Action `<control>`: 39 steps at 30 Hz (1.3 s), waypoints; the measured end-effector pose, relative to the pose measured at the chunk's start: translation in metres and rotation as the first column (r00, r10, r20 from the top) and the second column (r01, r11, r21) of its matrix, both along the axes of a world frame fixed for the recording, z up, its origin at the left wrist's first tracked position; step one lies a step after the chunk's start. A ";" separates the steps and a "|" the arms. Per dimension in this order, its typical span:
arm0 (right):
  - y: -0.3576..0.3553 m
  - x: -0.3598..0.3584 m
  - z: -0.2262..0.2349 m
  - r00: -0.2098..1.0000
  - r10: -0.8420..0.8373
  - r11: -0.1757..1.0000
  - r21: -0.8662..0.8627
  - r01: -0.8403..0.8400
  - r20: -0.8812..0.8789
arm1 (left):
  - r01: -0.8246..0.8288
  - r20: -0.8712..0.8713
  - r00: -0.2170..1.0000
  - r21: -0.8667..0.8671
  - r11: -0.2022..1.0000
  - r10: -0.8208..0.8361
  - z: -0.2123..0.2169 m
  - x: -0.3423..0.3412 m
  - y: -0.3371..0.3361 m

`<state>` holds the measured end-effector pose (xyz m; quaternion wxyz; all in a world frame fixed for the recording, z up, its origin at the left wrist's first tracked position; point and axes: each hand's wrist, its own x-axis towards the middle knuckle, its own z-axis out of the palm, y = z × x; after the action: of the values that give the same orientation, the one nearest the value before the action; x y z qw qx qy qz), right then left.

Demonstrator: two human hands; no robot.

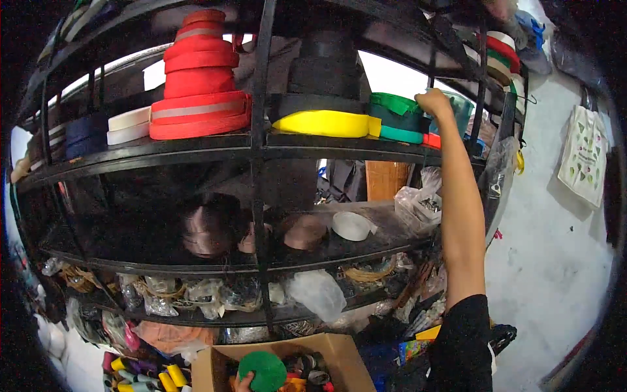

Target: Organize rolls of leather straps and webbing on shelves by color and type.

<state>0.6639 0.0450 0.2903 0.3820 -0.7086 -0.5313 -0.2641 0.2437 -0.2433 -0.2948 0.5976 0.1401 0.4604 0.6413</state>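
At the bottom, my left hand [245, 381] grips the edge of a flat, round green roll of strap [262, 371] above an open cardboard box [209, 366]. Only some of its fingers show. My right arm stretches up to the upper shelf, where my right hand [434, 102] is closed beside a stack of green strap rolls [396, 116]. What its fingers hold, if anything, I cannot make out. Behind that hand stands a translucent teal container [462, 112]. Left of the green stack lies a yellow strap roll [321, 124] under black rolls [324, 72].
Tall red rolls [200, 85] stand left of a black upright post [261, 78]. Brown rolls [305, 232] and a white roll [351, 226] sit on the middle shelf. Bagged items [317, 294] crowd the lower shelf. Thread spools [176, 375] lie left of the box.
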 end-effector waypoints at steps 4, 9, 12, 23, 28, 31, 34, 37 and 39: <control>-0.028 -0.014 -0.009 0.996 0.075 0.970 0.236 -0.062 -0.045 | 0.019 -0.007 1.000 -0.052 0.998 -0.019 0.008 0.001 -0.007; -0.113 -0.063 -0.088 0.855 0.513 0.670 0.590 -0.451 0.071 | 0.154 0.093 0.981 0.164 0.974 -0.171 0.045 0.015 0.017; -0.157 -0.148 -0.181 0.463 0.778 0.548 0.098 -0.831 -0.425 | 0.130 0.068 0.985 0.295 0.946 -0.157 0.106 0.000 0.016; -0.210 -0.144 -0.348 0.047 0.287 0.251 0.028 -0.968 -0.957 | 0.451 -0.235 0.892 0.512 0.731 -0.386 0.187 0.039 0.063; -0.222 -0.121 -0.267 -0.250 0.631 0.400 0.584 -0.706 -0.735 | 0.402 -0.030 0.894 0.493 0.772 -0.447 0.163 0.025 0.044; -0.210 -0.090 -0.195 0.664 0.711 0.654 0.565 -0.503 -0.231 | 0.347 0.036 0.911 0.468 0.812 -0.410 0.143 0.026 0.044; -0.177 -0.064 -0.124 0.820 0.532 0.504 0.700 -0.506 0.209 | 0.402 -0.085 0.911 0.408 0.820 -0.404 0.149 0.034 0.040; -0.152 -0.051 -0.065 0.871 0.302 0.625 0.609 -0.488 0.387 | 0.434 -0.089 0.894 0.419 0.797 -0.440 0.146 0.041 0.038; -0.128 -0.045 -0.033 0.816 0.241 0.698 0.491 -0.522 0.525 | 0.415 -0.054 0.898 0.436 0.799 -0.437 0.136 0.042 0.043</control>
<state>0.6192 -0.0825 0.2569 0.5141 -0.3403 -0.6232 -0.4811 0.2861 -0.2004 -0.1591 0.6904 0.3545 0.2468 0.5803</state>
